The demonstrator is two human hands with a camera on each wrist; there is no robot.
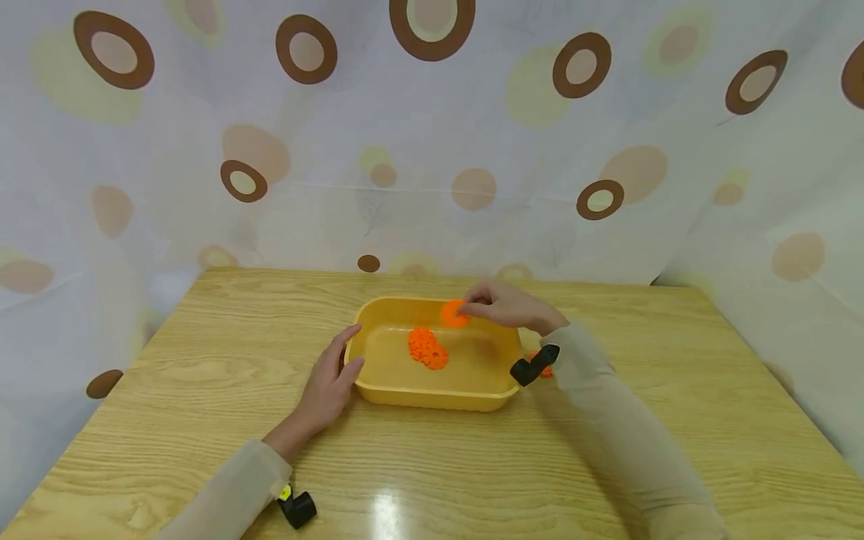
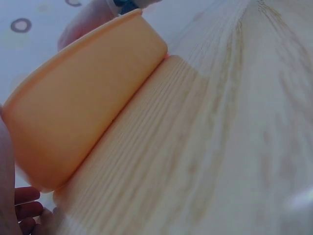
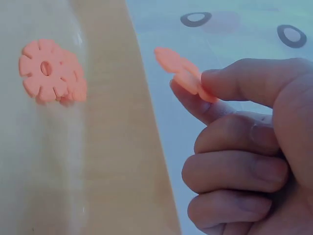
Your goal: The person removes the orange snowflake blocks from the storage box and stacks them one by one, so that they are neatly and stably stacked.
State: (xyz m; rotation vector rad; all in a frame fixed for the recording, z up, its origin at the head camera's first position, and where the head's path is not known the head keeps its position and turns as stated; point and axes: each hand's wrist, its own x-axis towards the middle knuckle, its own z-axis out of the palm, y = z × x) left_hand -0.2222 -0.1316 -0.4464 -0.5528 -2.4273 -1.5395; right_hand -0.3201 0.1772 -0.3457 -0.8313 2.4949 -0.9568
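Observation:
A shallow yellow plastic tub (image 1: 432, 399) stands on the table. Inside it, left of the middle, lies a small cluster of orange notched discs (image 1: 432, 352), flower-shaped with a slot in the centre. At the tub's left end my left hand (image 1: 327, 386) holds the wall, thumb at the rim and fingers around the outside; curled fingertips show near the tub's base in the left wrist view. Over the far right part of the tub, my right hand (image 1: 506, 306) pinches one orange notched disc (image 3: 181, 73) between thumb and index finger, the other fingers folded in.
More orange pieces (image 1: 545, 370) lie on the wooden table (image 1: 432, 472) just right of the tub, partly hidden by the right wrist and its black camera mount (image 1: 535, 365). Behind the table hangs a white curtain (image 1: 432, 225) with oval prints.

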